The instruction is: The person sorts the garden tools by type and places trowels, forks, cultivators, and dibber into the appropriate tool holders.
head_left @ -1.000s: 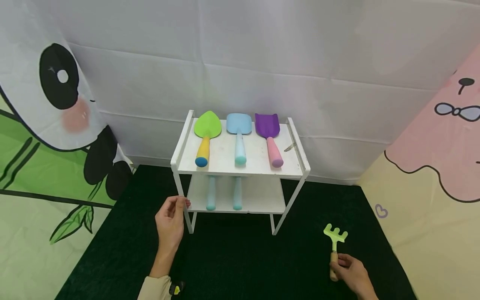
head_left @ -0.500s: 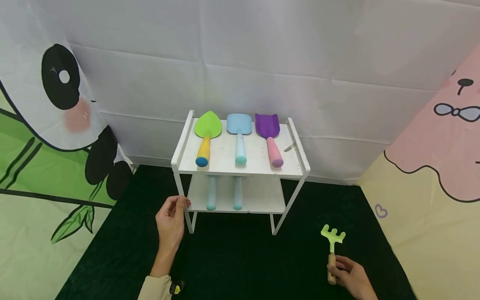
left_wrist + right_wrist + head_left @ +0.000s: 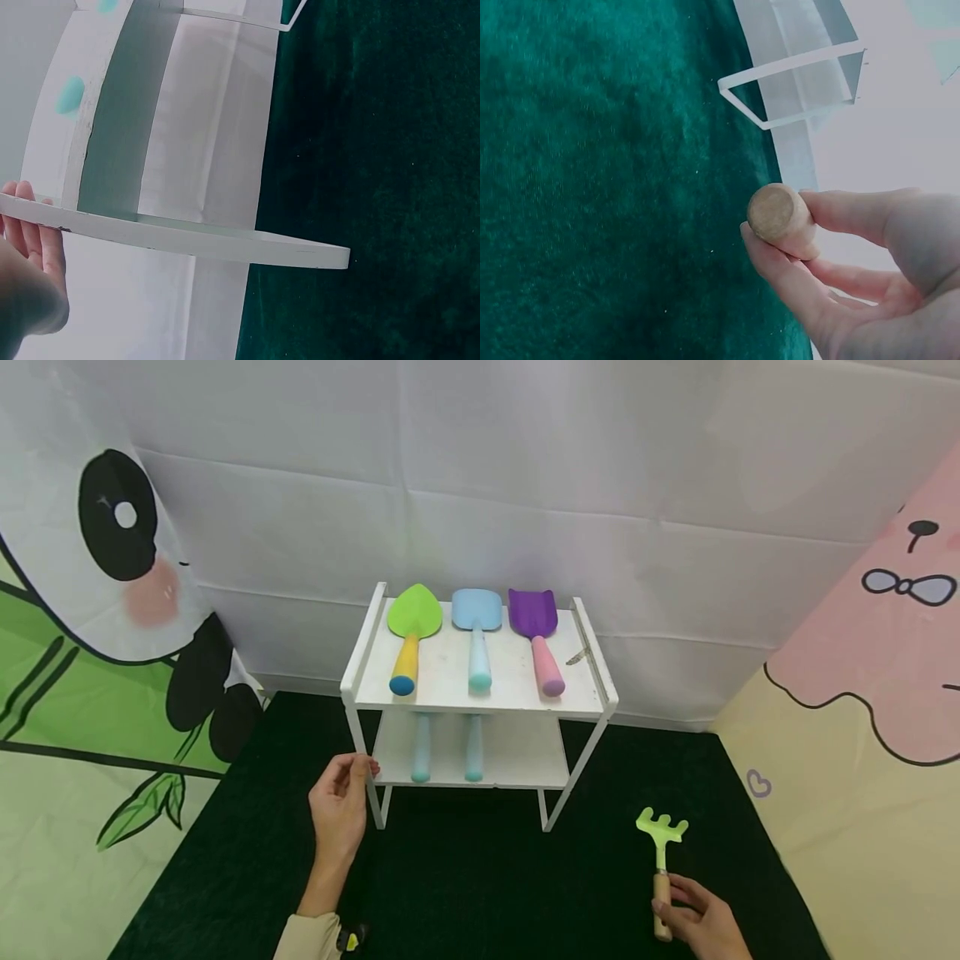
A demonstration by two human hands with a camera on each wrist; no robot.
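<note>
At the right, my right hand pinches the wooden handle of a small light-green hand rake, tines pointing up and away. The right wrist view shows the handle's round end between thumb and fingers; the tines are out of sight there. My left hand holds the left front leg of a white two-tier shelf. In the left wrist view its fingers show on both sides of that white leg. The left thumb is hidden there.
On the top tier lie a green trowel, a light-blue shovel and a purple shovel. Two pale-blue handles stick out on the lower tier. Dark green carpet covers the floor; printed cloth walls surround it.
The right hand has drifted slightly left and downward with the hand rake, which now stands a little more upright. The left hand keeps its hold on the shelf leg.
</note>
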